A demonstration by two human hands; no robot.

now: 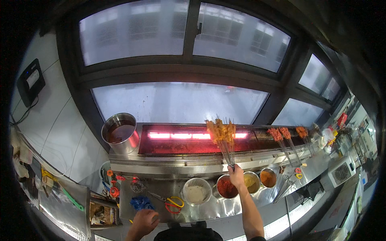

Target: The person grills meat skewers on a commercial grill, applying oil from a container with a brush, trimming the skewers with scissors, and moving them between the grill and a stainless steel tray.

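My right hand (236,176) grips the handle ends of a bunch of metal skewers (227,153). Browned meat pieces (221,131) on them are over the glowing grill (181,144). My left hand (144,221), fingers curled, hovers by the counter's near edge, just below a crumpled blue plastic bag (141,202); whether it holds anything is unclear. Scissors with red and yellow handles (175,205) lie right of the bag. Beyond them stand a tub of pale powder (197,192), a pot of red chili seasoning (226,187), a pot of yellowish seasoning (250,182) and a pot of orange seasoning (267,178).
A tall steel pot of dark liquid (120,135) stands at the grill's left end. More meat skewers (280,134) lie across the grill's right part. Bare skewers (283,188) and red-handled scissors (298,173) rest on the right counter. A steel side table (63,208) stands left.
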